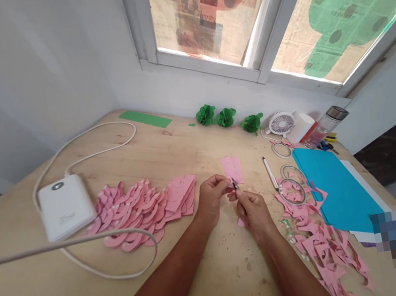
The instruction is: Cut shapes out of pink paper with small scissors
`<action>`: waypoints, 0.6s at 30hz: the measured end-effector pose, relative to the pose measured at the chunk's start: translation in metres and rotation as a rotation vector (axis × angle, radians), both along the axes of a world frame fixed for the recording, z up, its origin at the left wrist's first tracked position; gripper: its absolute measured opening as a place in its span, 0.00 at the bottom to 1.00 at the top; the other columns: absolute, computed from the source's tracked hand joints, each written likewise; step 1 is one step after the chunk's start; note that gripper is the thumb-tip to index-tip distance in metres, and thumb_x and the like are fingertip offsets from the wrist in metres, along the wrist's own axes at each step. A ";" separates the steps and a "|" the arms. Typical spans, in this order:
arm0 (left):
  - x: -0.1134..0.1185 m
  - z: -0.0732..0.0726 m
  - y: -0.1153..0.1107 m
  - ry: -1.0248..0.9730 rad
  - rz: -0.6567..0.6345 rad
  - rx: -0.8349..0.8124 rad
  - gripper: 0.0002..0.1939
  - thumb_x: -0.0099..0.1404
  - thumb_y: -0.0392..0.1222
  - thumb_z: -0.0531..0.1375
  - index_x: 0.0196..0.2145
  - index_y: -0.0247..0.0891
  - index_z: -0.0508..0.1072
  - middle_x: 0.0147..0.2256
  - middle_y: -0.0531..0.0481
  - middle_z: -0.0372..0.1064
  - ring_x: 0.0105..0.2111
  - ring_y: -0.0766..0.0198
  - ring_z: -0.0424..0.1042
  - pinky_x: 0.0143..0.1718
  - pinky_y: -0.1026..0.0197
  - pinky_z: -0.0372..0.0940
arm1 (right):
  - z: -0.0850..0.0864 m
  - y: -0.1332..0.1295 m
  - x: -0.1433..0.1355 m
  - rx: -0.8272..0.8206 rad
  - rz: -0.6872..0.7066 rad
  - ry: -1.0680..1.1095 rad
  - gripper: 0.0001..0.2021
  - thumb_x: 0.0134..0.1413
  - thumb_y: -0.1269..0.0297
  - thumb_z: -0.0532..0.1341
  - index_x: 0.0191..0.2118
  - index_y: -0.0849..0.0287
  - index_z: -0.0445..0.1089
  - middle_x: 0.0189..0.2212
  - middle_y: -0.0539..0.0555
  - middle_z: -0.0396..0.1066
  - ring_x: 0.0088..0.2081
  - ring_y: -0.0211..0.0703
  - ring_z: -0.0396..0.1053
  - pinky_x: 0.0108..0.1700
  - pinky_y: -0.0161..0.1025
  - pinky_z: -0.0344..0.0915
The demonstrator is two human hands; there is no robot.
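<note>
Over the middle of the wooden table, my left hand (212,197) is closed, thumb and fingers pinching a small piece of pink paper that they mostly hide. Close beside it, my right hand (252,208) is closed around small scissors (234,184); only their dark, narrow tips show, at the paper by my left fingertips. Just beyond both hands lies a flat pink paper piece (233,168) with faint lines on it. To the left, a spread pile of cut, wavy pink paper shapes (133,213) adjoins a stack of uncut pink pieces (181,196).
A white power bank (66,207) with a looping cable (150,266) sits left. Green paper flowers (226,117) and a green strip (145,119) lie along the back. Right are pink scraps (325,248), tape rolls (292,191), a pen (270,173), blue sheets (337,189), a fan (281,123) and a bottle (326,126).
</note>
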State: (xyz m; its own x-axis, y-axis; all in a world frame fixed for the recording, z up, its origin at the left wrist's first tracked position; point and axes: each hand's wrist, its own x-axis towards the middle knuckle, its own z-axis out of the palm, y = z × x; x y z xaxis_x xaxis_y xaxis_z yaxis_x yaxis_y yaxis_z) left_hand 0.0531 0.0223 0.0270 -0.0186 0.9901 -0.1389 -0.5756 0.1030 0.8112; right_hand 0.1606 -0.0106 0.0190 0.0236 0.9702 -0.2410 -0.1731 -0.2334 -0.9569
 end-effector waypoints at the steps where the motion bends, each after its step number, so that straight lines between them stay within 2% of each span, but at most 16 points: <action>1: 0.000 0.000 0.000 0.000 0.000 -0.003 0.07 0.45 0.38 0.63 0.18 0.35 0.68 0.18 0.53 0.65 0.21 0.69 0.64 0.26 0.63 0.61 | 0.000 0.000 0.000 -0.002 -0.001 0.000 0.20 0.42 0.48 0.62 0.27 0.64 0.70 0.09 0.41 0.51 0.12 0.27 0.40 0.15 0.30 0.35; 18: 0.002 0.002 -0.002 -0.023 0.000 -0.006 0.07 0.45 0.38 0.63 0.19 0.34 0.68 0.19 0.53 0.65 0.21 0.69 0.63 0.25 0.64 0.61 | 0.000 0.000 -0.001 -0.002 -0.004 0.001 0.20 0.42 0.47 0.62 0.26 0.63 0.69 0.08 0.41 0.50 0.11 0.27 0.40 0.14 0.30 0.34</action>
